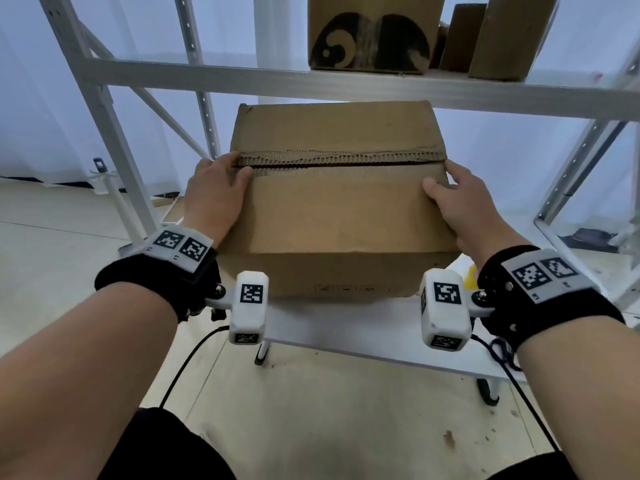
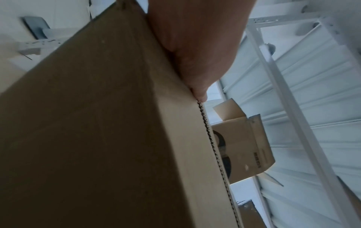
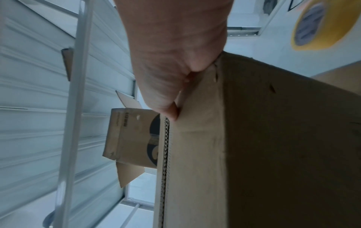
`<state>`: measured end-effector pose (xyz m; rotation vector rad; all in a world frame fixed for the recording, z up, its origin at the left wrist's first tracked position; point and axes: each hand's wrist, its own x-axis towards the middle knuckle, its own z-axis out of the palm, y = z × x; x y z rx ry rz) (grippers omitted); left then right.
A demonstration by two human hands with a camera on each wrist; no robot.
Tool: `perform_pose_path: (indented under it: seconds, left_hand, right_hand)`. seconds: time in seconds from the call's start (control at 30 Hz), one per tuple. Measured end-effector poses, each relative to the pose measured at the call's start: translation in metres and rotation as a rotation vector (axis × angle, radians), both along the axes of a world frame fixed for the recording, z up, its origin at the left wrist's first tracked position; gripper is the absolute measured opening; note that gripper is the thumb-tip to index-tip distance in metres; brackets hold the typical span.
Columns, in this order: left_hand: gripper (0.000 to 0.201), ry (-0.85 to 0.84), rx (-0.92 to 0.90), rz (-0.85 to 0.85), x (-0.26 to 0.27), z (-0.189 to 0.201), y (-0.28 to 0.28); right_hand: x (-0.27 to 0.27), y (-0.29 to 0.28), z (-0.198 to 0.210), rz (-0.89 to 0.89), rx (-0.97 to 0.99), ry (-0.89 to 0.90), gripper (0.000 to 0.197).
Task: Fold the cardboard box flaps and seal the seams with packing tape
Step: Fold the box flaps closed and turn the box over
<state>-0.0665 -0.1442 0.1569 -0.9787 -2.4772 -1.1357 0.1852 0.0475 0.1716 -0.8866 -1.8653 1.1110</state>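
Flaps down, seam untaped

Box [image 1: 337, 202] sits on the bench [image 1: 374, 337]. Left hand [image 1: 215, 195] and right hand [image 1: 453, 202] grip its ends, thumbs pressing the top flaps flat; other fingers hidden. Tape [image 3: 322, 26] lies unused, so sealing remains.

White shelving [image 1: 242, 81] (metal), pale floor [image 1: 52, 258].

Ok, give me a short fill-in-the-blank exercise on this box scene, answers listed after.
1. Both top flaps of the cardboard box are folded ____.
2. The left hand and right hand grip the box at opposite ends of its top ____.
3. The roll of tape seen from the right wrist is ____ in colour.

Missing words: shut; seam; yellow
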Motion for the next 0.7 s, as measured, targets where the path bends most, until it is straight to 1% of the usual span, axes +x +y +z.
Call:
perform_pose_path:
  seconds: [0.1, 0.17, 0.23, 0.3, 0.37, 0.53, 0.7]
  left_hand:
    - [0.049, 0.031, -0.046, 0.012, 0.001, 0.032, -0.005]
    - [0.050, 0.047, -0.085, 0.014, 0.005, 0.052, -0.009]
    - [0.050, 0.054, -0.132, 0.014, 0.011, 0.068, -0.013]
    - [0.052, 0.067, -0.177, 0.015, 0.018, 0.083, -0.019]
    - [0.051, 0.089, -0.197, 0.011, 0.027, 0.098, -0.027]
    - [0.050, 0.146, -0.174, 0.001, 0.043, 0.130, -0.045]
    - [0.048, 0.170, -0.187, 0.002, 0.055, 0.154, -0.056]
  right_hand:
    - [0.002, -0.006, 0.028, 0.005, 0.002, 0.018, 0.038]
    - [0.005, -0.011, 0.043, -0.012, 0.024, 0.007, 0.046]
    - [0.009, -0.016, 0.057, -0.062, 0.071, -0.034, 0.056]
    - [0.013, -0.022, 0.073, -0.131, 0.124, -0.089, 0.058]
    - [0.020, -0.033, 0.089, -0.155, 0.150, -0.118, 0.056]
    - [0.036, -0.055, 0.123, -0.085, 0.196, -0.122, 0.048]
    - [0.049, -0.065, 0.133, -0.079, 0.079, -0.021, 0.041]
